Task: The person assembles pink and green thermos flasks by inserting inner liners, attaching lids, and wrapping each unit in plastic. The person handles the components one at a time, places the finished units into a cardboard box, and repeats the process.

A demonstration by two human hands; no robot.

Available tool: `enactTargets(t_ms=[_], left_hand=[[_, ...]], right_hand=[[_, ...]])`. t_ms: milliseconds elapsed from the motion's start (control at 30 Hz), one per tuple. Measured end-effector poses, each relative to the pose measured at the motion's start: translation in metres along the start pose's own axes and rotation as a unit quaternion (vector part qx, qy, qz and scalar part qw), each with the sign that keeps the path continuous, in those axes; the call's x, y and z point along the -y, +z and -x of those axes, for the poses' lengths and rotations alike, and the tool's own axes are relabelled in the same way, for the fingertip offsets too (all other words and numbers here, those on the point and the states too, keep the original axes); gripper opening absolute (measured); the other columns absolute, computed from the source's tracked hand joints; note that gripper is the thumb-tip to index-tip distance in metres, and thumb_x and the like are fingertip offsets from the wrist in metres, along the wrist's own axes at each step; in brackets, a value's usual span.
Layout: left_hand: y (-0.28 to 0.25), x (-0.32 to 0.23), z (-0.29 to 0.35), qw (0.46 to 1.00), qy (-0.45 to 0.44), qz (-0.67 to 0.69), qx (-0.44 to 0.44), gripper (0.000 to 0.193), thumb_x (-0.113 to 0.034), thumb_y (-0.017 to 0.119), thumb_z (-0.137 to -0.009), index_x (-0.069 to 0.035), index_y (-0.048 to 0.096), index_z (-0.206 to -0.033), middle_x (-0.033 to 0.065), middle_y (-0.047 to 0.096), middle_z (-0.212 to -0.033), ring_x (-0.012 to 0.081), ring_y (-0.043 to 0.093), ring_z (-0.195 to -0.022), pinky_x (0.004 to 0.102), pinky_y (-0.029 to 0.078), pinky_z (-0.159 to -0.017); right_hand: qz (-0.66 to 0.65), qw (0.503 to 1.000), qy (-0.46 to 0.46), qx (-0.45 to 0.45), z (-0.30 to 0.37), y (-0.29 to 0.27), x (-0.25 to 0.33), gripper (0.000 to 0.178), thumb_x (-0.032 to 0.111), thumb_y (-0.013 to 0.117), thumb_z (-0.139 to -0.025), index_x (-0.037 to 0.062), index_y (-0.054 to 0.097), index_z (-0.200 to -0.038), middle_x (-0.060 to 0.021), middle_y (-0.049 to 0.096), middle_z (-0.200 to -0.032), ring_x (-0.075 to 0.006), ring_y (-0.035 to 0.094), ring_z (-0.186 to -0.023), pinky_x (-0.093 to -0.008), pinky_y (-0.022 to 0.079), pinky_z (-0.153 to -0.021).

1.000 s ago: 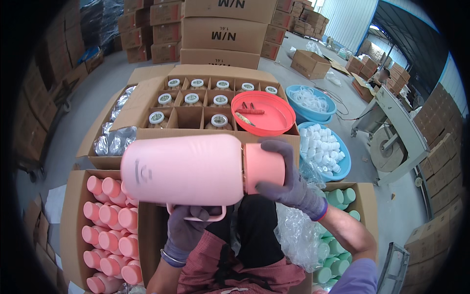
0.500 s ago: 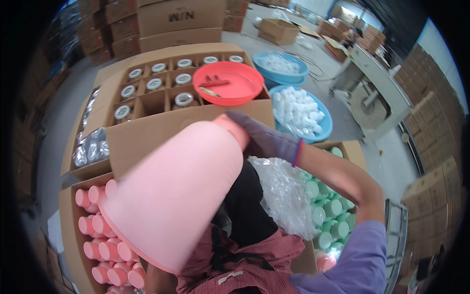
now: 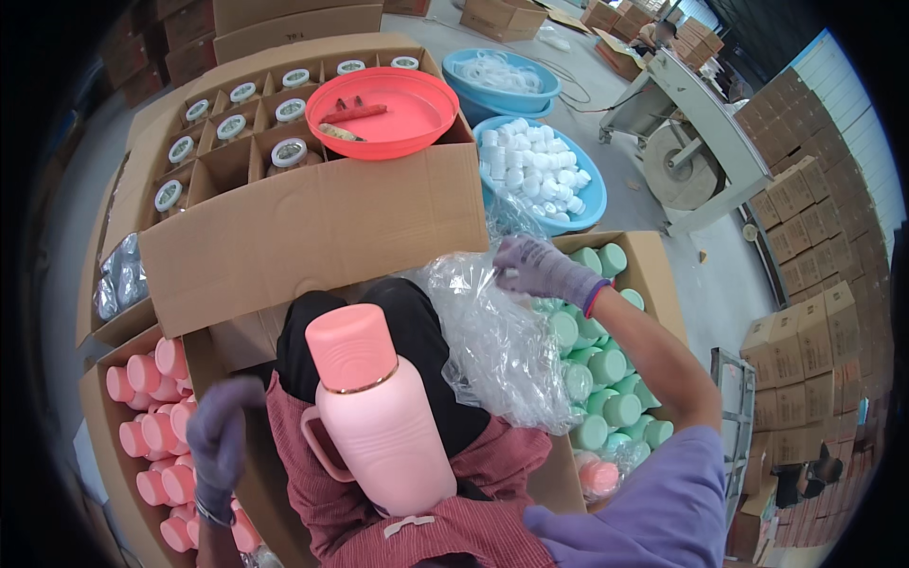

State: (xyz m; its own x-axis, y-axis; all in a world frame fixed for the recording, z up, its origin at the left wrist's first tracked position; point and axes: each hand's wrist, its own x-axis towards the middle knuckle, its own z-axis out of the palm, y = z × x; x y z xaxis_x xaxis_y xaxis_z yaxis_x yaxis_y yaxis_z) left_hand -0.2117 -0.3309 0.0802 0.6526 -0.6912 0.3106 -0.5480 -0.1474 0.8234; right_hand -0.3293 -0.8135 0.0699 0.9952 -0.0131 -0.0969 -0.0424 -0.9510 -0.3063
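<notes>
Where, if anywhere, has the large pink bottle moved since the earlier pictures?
Yes: judged against the carton of jars, the large pink bottle has moved away from it, toward the person, and now rests on their lap.

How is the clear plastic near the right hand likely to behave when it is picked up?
The plastic will probably be floppy, since it lies in loose wrinkles. It looks thin and see-through, so it is likely light for its bulk. Its shiny surface may be somewhat slippery for the gloved right hand.
</notes>
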Motion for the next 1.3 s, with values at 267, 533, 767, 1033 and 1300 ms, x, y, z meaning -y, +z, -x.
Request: enactTargets(t_ms=[267,533,767,1033,1300], left_hand=[[0.044,-0.038,-0.144,0.978,0.023,0.205,-0.023,0.036,-0.006,0.052,-0.098,0.005,0.054,-0.132,0.0115,0.065,-0.114,0.0149,0.062,-0.102,0.0283,0.049,-0.092],[0.091,-0.051,-0.221,0.969,-0.120,0.057,0.210,0.053,-0.038,0.071,-0.088,-0.003,0.060,-0.127,0.0060,0.066,-0.100,0.0118,0.064,-0.087,0.0259,0.053,-0.077],[0.012,0.034,-0.239,0.915,0.031,0.395,-0.073,0.013,-0.009,0.060,-0.089,-0.003,0.067,-0.099,0.0024,0.067,-0.091,0.0116,0.064,-0.075,0.0263,0.052,-0.068],[-0.068,0.004,-0.231,0.991,0.026,0.027,-0.126,0.020,-0.006,0.064,-0.089,0.003,0.070,-0.105,0.0021,0.071,-0.091,0.0062,0.061,-0.082,0.0229,0.050,-0.078],[-0.015,-0.073,-0.188,0.920,0.241,-0.304,-0.065,0.085,-0.021,0.077,-0.077,-0.005,0.034,-0.149,0.0205,0.043,-0.142,0.0346,0.044,-0.131,0.0447,0.035,-0.111]], right_hand=[[-0.247,0.936,-0.018,-0.250,-0.065,-0.149,0.081,0.027,0.022,0.065,-0.086,-0.0021,0.067,-0.096,-0.0060,0.063,-0.077,-0.0107,0.057,-0.074,-0.0284,0.047,-0.069],[-0.254,0.910,-0.127,-0.303,-0.075,-0.150,0.153,0.033,0.027,0.065,-0.086,-0.0035,0.067,-0.098,-0.0120,0.068,-0.088,-0.0234,0.066,-0.085,-0.0346,0.050,-0.078],[-0.080,0.988,-0.065,-0.114,-0.008,-0.033,0.090,0.073,0.041,0.078,-0.076,0.0068,0.050,-0.134,-0.0201,0.064,-0.109,-0.0326,0.064,-0.105,-0.0399,0.047,-0.095],[-0.091,0.966,-0.003,-0.240,-0.012,-0.031,0.077,0.016,0.014,0.065,-0.085,0.0008,0.056,-0.084,-0.0146,0.054,-0.066,-0.0277,0.058,-0.063,-0.0390,0.043,-0.061],[-0.111,0.969,0.030,-0.218,-0.014,-0.050,0.104,0.019,0.016,0.065,-0.086,-0.0004,0.056,-0.083,-0.0132,0.056,-0.066,-0.0243,0.059,-0.054,-0.0372,0.044,-0.056]])
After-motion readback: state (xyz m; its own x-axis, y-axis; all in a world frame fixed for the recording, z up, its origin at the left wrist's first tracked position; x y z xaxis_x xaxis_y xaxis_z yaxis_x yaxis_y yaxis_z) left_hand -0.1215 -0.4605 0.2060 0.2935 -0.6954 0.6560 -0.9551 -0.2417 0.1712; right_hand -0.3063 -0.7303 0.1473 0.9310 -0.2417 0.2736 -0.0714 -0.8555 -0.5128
